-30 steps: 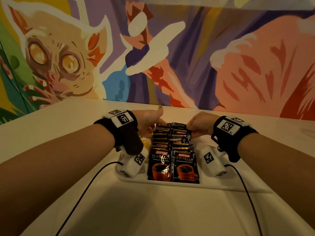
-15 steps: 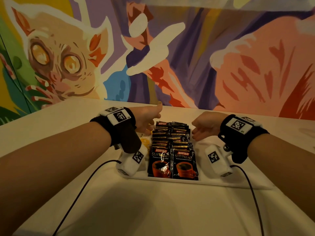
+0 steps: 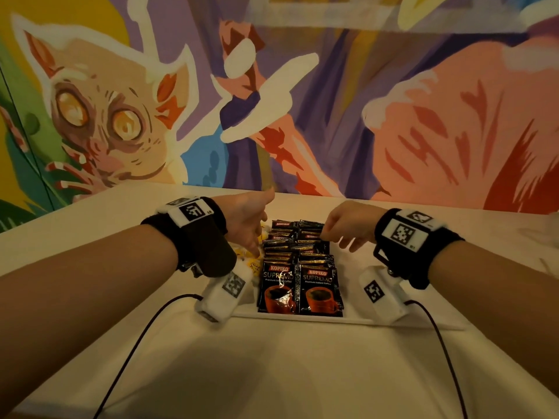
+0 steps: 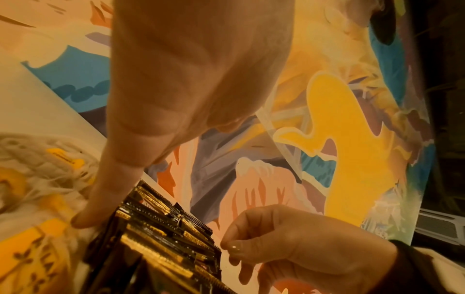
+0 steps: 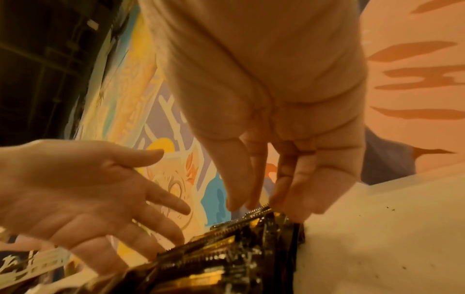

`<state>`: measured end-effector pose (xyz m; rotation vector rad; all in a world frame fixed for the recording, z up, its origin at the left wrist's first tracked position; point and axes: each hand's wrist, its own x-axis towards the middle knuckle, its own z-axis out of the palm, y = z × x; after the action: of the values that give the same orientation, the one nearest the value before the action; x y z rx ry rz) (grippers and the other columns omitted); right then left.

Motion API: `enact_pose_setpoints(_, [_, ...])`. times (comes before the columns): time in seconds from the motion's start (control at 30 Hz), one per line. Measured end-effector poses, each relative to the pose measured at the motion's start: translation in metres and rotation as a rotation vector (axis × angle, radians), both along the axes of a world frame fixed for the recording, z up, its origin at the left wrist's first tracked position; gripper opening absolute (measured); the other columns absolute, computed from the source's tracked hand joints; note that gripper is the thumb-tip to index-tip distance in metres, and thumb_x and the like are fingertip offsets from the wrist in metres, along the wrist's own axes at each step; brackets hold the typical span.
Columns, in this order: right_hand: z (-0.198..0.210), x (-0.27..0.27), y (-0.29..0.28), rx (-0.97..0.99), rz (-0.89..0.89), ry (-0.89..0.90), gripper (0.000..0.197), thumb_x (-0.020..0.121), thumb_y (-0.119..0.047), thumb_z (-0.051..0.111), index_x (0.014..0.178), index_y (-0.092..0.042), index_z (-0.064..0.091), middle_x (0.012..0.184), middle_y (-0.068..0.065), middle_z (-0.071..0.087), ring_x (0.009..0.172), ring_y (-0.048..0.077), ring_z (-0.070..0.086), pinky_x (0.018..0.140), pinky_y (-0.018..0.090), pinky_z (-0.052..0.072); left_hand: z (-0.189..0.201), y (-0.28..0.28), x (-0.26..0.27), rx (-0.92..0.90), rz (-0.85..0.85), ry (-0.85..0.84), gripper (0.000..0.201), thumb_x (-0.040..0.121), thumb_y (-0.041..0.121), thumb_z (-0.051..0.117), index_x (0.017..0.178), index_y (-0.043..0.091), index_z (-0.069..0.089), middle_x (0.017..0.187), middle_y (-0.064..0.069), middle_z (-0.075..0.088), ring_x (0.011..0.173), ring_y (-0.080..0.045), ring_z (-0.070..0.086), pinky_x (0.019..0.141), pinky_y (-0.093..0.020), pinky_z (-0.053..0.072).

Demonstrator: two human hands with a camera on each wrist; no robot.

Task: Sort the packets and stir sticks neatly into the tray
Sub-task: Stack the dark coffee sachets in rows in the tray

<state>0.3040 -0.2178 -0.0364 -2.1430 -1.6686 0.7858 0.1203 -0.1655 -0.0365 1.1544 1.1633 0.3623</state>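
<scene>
- Wall mural [image 3: 302, 101] fills the background — big-eyed animal on the left, orange and purple shapes to the right.
- Table [image 3: 272, 373] w/ a pale top runs from me up to the mural.
- White tray [image 3: 357, 321] sits on the table in front of me, its near rim showing below the packets.
- Coffee packets [image 3: 299, 267] — dark w/ red and gold print — stand in two side-by-side rows in the middle of the tray, overlapped front to back; the front two face me.
- Yellow packets [image 3: 249, 258] lie in the tray just left of the coffee rows, mostly hidden under my left hand.
- My left hand [image 3: 246, 225] is at the left side of the coffee rows, fingers straight and spread, thumb up; in the left wrist view one fingertip [image 4: 84, 219] is down at the left edge of the rows, beside the yellow packets. It holds nothing.
- My right hand [image 3: 348, 228] is at the far right of the rows, apart from the left hand. Fingers [image 5: 236, 191] point down, loosely bent, tips at the top edges of the back packets [image 5: 251, 228] — touching or just above, can't tell. Nothing gripped.
- Stir sticks: can't make any out.
</scene>
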Motion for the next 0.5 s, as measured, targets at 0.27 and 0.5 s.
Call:
enact_pose_setpoints(0.27, [-0.004,-0.018,0.015,-0.100,0.056,-0.174,0.035,0.086,-0.017,0.066,0.116,-0.001,0.059,0.088,0.008,0.061,0.071,0.017,0.058,0.064,0.023,0.050,-0.001,-0.002,0.011,0.033,0.086,-0.021,0.076,0.096,0.058,0.023,0.151,0.009,0.004,0.157,-0.021,0.007,0.140,-0.043,0.020,0.107,-0.058,0.026])
enact_pose_setpoints(0.5, [-0.003,-0.018,0.016,-0.114,0.046,-0.179,0.025,0.086,-0.013,0.066,0.109,-0.004,0.060,0.080,0.005,0.057,0.071,0.019,0.058,0.063,0.023,0.049,-0.004,-0.001,0.012,0.055,0.083,-0.047,0.074,0.097,0.058,0.023,0.151,0.010,0.005,0.157,-0.018,0.010,0.140,-0.039,0.022,0.105,-0.054,0.031])
